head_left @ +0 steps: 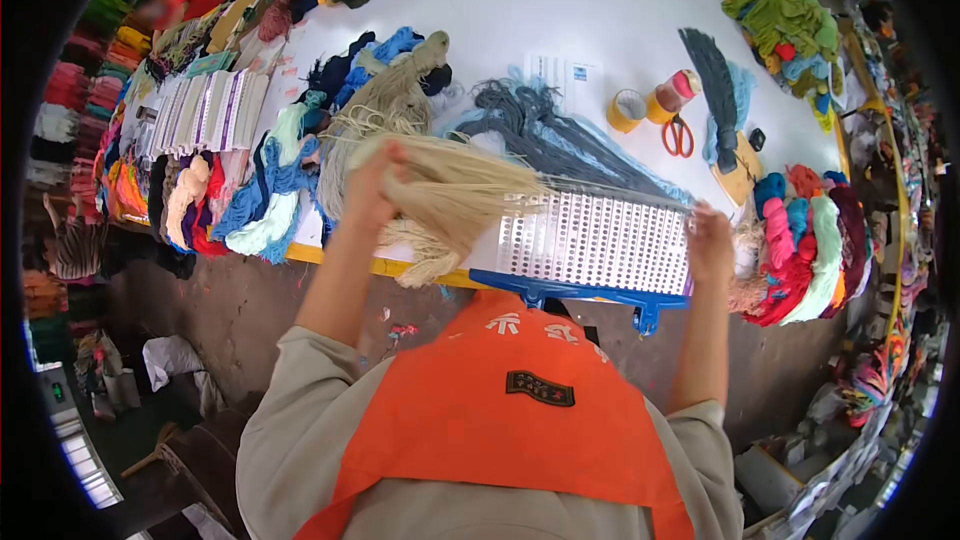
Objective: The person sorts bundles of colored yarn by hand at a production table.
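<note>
My left hand (375, 180) is closed around a bundle of cream yarn (465, 185), whose loose strands fan out to the right. My right hand (708, 240) is closed in a pinch at the right end of white perforated strips (595, 240). Thin pale strands stretch from the bundle along the top of these strips toward its fingertips; the exact grip is blurred. The strips carry rows of round holes and lie against a blue holder (580, 292) at the table's front edge. Behind them are grey-blue yarn skeins (560, 135). Beige yarn (390, 90) lies beyond my left hand.
On the white table (600, 0) are orange-handled scissors (678, 137), a pink thread cone (675, 92) and a yellow roll (627, 110). Colourful skeins (800, 250) hang over the front edge at right, others (270, 190) at left. More white strips (208, 112) lie far left.
</note>
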The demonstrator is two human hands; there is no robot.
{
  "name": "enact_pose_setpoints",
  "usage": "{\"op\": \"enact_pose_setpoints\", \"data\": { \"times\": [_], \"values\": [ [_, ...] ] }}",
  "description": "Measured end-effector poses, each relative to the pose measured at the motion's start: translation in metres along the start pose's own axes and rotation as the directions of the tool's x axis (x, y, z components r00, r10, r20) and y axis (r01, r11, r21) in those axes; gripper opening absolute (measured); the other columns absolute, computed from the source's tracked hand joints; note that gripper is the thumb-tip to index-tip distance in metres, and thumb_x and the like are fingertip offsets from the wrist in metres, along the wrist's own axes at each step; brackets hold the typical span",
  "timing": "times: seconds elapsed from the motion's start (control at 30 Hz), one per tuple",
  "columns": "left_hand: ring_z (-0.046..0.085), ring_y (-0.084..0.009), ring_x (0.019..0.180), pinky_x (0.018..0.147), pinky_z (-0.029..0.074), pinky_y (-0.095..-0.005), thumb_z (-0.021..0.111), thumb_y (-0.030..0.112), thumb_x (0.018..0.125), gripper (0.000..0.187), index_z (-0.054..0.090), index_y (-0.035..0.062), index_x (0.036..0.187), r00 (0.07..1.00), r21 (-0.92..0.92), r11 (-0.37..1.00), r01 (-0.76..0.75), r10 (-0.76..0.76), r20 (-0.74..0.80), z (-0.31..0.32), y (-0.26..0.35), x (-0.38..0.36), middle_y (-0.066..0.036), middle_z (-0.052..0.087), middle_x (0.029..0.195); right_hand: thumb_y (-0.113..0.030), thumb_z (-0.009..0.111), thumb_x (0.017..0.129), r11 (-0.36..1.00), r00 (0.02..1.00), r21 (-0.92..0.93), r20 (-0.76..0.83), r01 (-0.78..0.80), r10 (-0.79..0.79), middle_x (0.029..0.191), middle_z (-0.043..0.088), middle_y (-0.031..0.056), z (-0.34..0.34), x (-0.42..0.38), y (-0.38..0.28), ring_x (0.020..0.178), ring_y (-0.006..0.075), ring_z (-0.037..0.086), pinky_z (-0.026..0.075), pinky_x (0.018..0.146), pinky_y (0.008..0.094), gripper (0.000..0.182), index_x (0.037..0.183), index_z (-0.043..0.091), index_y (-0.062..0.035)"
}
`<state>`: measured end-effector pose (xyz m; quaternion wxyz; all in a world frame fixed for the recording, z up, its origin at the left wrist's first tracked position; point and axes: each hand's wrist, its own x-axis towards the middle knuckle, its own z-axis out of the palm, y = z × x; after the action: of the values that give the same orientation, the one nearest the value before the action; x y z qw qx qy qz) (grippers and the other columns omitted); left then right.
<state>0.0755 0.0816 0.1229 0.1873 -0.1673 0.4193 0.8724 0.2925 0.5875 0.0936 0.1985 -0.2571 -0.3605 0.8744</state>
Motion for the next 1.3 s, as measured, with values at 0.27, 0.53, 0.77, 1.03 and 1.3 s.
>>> {"op": "enact_pose_setpoints", "data": {
  "times": [0.27,0.53,0.77,1.03,1.3],
  "values": [
    [0.04,-0.0065,0.056,0.051,0.038,-0.0218,0.061,0.015,0.091,0.021,0.06,0.0078,0.111,0.898,0.264,0.948,-0.177,0.265,-0.352,-0.036,0.009,0.037,0.005,0.046,0.069,-0.015,0.049,0.085,0.7,0.617,-0.623,-0.409,0.349,-0.672,0.07,0.052,0.001,-0.199,0.057,-0.138,0.062,0.0162,0.049,0.04,0.052,0.0314,0.015,0.074,0.055,-0.0053],
    [0.047,-0.0108,0.053,0.043,0.037,-0.0274,0.071,0.02,0.078,0.017,0.069,0.0039,0.084,0.775,0.554,0.544,0.63,-0.492,-0.398,0.105,-0.248,0.095,-0.002,0.057,0.068,-0.029,0.048,0.096,0.031,0.949,-0.969,0.246,0.245,0.196,0.08,0.066,0.0188,-0.011,0.101,0.138,0.075,0.0405,0.065,0.049,0.066,0.0503,0.017,0.104,0.055,-0.0158],
    [0.068,-0.0335,0.074,0.068,0.052,-0.0394,0.063,0.027,0.08,0.031,0.067,-0.0032,0.089,0.96,0.919,0.292,0.267,-0.161,-0.228,0.109,-0.321,0.101,-0.021,0.068,0.078,-0.032,0.047,0.097,-0.082,0.89,-0.92,0.343,0.383,0.302,0.069,0.065,0.0143,-0.008,0.112,0.199,0.065,0.0367,0.064,0.048,0.056,0.0481,0.016,0.1,0.052,-0.0173],
    [0.068,-0.0342,0.081,0.069,0.052,-0.0402,0.066,0.025,0.08,0.031,0.066,-0.0025,0.095,0.967,0.89,0.404,0.21,-0.223,-0.127,0.102,-0.323,0.111,-0.021,0.069,0.09,-0.025,0.053,0.095,0.011,0.894,-0.943,0.319,0.333,0.314,0.068,0.063,0.0138,-0.007,0.113,0.193,0.064,0.0356,0.063,0.047,0.055,0.0468,0.012,0.1,0.05,-0.0156],
    [0.061,-0.0142,0.061,0.054,0.049,-0.0302,0.07,0.022,0.079,0.02,0.068,0.0017,0.081,0.971,0.82,0.541,0.189,-0.227,-0.074,0.081,-0.31,0.12,-0.008,0.067,0.076,-0.018,0.059,0.09,0.27,0.886,-0.934,0.319,0.234,0.335,0.074,0.066,0.0106,-0.017,0.119,0.19,0.067,0.0295,0.066,0.049,0.058,0.039,0.013,0.099,0.053,-0.0105]
  ]
}}
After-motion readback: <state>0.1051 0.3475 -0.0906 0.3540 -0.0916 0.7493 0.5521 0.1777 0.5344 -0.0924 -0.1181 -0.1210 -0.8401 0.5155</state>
